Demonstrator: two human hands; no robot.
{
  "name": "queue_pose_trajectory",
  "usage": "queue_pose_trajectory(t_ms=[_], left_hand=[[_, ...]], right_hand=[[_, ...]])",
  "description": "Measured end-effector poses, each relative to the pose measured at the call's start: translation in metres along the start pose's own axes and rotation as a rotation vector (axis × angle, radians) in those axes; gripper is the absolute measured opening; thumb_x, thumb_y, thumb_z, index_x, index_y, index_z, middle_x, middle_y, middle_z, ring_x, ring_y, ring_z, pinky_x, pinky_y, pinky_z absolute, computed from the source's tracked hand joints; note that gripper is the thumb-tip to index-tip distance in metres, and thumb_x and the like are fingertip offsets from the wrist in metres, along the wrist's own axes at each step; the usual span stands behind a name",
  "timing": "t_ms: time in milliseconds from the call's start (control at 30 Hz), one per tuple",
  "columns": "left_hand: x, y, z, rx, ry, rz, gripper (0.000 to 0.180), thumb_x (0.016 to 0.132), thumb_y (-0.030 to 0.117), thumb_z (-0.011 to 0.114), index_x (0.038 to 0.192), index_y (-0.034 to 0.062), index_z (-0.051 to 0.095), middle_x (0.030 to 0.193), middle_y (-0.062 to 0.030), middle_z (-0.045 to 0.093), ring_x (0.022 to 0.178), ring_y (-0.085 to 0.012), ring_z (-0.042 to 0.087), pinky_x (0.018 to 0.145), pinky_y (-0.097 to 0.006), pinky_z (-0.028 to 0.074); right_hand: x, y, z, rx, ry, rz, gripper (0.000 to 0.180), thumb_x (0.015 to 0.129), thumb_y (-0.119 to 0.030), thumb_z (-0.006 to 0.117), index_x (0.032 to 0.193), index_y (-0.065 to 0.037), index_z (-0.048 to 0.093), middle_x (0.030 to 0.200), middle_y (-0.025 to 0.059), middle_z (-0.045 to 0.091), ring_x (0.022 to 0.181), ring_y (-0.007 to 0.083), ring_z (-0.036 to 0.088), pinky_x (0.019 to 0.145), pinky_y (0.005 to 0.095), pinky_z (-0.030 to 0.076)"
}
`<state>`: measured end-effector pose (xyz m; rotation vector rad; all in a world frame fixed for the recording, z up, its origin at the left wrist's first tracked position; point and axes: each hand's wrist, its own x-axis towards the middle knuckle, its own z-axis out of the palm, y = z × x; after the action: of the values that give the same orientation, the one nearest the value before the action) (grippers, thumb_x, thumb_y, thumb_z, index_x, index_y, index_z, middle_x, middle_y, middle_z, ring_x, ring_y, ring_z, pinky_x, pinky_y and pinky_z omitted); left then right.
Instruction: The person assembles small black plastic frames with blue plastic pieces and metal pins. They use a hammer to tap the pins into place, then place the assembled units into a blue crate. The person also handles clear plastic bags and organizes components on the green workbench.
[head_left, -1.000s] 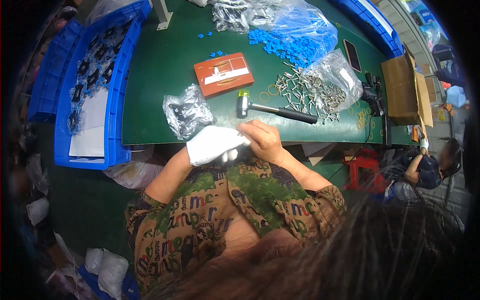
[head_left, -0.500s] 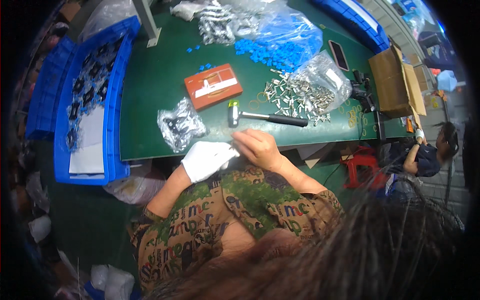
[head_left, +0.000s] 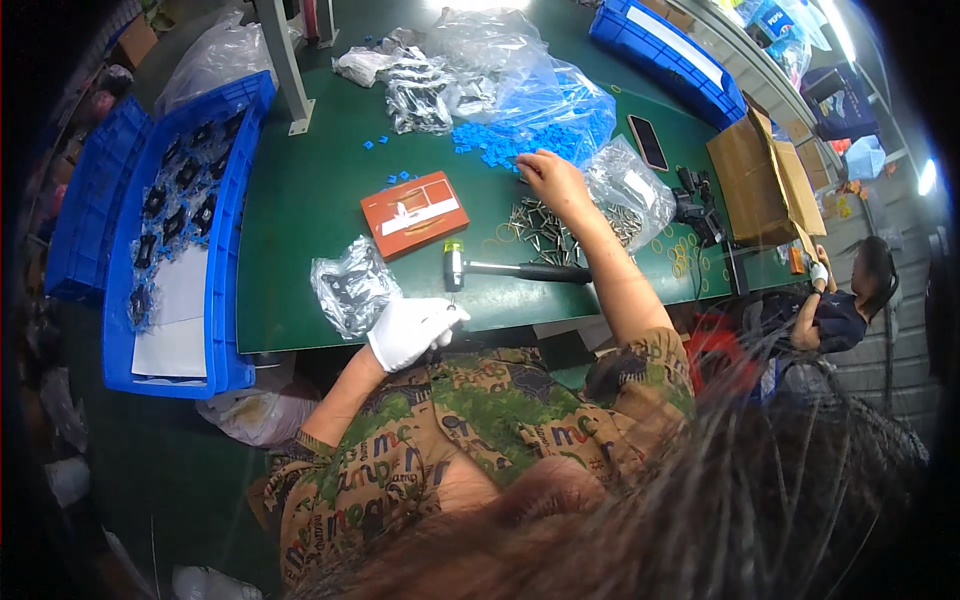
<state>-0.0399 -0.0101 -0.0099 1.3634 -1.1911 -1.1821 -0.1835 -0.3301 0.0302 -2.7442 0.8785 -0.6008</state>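
While the gloved left hand [head_left: 410,330] stays curled, the right hand [head_left: 550,178] has reached, fingers bent, to the blue pieces [head_left: 510,145].

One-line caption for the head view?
Bare right hand reaches the blue pieces; gloved left hand rests by the hammer.

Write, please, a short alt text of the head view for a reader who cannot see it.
A person's bare right hand reaches into loose small blue parts on a green table, while the white-gloved left hand stays at the near edge beside a hammer.
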Motion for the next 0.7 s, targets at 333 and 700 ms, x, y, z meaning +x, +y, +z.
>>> queue_pose_trajectory(t_ms=[333, 700], left_hand=[[0.001, 0.002, -0.002, 0.02, -0.011, -0.03, 0.028, 0.102, 0.024, 0.056, 0.107, 0.0044, 0.076, 0.072, -0.0025, 0.067, 0.058, -0.0081, 0.058, 0.057, -0.024, 0.05], [0.003, -0.012, -0.003, 0.055, -0.04, 0.002, 0.029, 0.103, 0.024, 0.054, 0.109, 0.0046, 0.075, 0.073, -0.0032, 0.068, 0.059, -0.0099, 0.059, 0.058, -0.026, 0.05]], right_hand=[[0.094, -0.008, 0.066, -0.02, 0.107, -0.229, 0.022, 0.094, -0.026, 0.063, 0.106, -0.012, 0.075, 0.103, 0.0143, 0.069, 0.1, 0.0377, 0.064, 0.09, 0.0465, 0.052], [0.073, -0.01, 0.086, -0.128, 0.002, -0.341, 0.027, 0.097, -0.028, 0.061, 0.116, -0.011, 0.071, 0.119, 0.0109, 0.066, 0.111, 0.0328, 0.061, 0.091, 0.0455, 0.051]])
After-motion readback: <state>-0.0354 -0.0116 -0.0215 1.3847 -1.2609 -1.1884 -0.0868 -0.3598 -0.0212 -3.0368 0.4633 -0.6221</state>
